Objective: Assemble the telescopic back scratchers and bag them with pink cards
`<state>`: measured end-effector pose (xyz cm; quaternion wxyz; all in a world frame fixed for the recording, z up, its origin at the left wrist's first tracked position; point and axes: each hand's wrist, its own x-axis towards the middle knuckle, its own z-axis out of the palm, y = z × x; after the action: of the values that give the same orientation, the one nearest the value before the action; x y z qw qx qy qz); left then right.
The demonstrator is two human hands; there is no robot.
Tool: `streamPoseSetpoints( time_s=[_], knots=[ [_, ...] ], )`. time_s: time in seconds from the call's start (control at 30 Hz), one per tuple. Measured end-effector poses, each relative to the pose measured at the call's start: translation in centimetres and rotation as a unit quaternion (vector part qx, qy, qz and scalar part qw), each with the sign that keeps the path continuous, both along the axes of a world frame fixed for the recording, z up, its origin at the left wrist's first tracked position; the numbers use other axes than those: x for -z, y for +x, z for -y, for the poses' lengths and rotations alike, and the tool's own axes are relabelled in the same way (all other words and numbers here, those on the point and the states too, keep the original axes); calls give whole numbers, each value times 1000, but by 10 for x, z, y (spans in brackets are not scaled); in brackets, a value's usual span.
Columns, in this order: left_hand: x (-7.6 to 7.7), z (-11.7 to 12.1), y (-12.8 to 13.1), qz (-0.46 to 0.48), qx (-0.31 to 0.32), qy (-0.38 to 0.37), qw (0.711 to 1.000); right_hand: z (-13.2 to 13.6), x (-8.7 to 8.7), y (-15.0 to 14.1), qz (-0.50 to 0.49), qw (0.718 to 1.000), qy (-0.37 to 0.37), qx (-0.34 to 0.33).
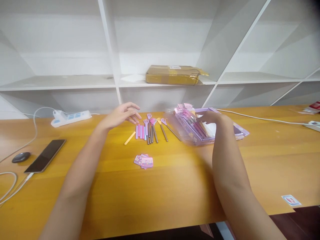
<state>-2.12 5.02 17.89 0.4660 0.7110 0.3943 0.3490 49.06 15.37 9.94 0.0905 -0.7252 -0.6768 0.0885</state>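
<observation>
L hand (125, 115) empty, fingers loosely spread, nr smooth cylindrical pastel sticks (140, 132) & claw-headed back scratchers (153, 131) w/ slim grey rods, all on wood-grain tabletop (175, 190). R hand (208, 117) at crinkly clear-plastic packet (193, 125) over flat purple box (243, 132); can't tell if it's gripping.

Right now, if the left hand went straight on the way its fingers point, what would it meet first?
Probably the back scratchers on the table, though depth is unclear and the left hand might pass above them.
</observation>
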Motion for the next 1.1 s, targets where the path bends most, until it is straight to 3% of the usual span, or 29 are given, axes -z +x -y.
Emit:
streamPoseSetpoints(
  time_s=[0.2,0.3,0.4,0.5,0.57,0.63,0.7,0.9,1.1],
  knots=[
    [9,-13,-3,-9,-13,-14,1000,16,-30,-19,17,1000,22,11],
    [15,-18,-4,-17,-9,-14,1000,26,-44,-44,15,995,94,-15],
    [20,-22,-3,-30,-10,-11,999,33,-52,-77,-3,978,189,-83],
    [27,-29,-8,-77,-16,12,997,39,-57,-108,-26,972,171,-162],
    [34,-35,-15,-203,-23,51,978,43,-57,-125,-9,972,120,-200],
    [43,-43,-22,-367,-20,70,928,46,-55,-140,32,971,66,-230],
    [53,-49,-27,-466,3,38,884,46,-48,-155,66,967,27,-244],
    [76,-53,-19,-556,68,-38,828,34,-11,-195,120,959,-43,-251],
    [79,-51,-6,-608,75,-56,789,26,15,-208,168,950,-109,-238]
  ],
)
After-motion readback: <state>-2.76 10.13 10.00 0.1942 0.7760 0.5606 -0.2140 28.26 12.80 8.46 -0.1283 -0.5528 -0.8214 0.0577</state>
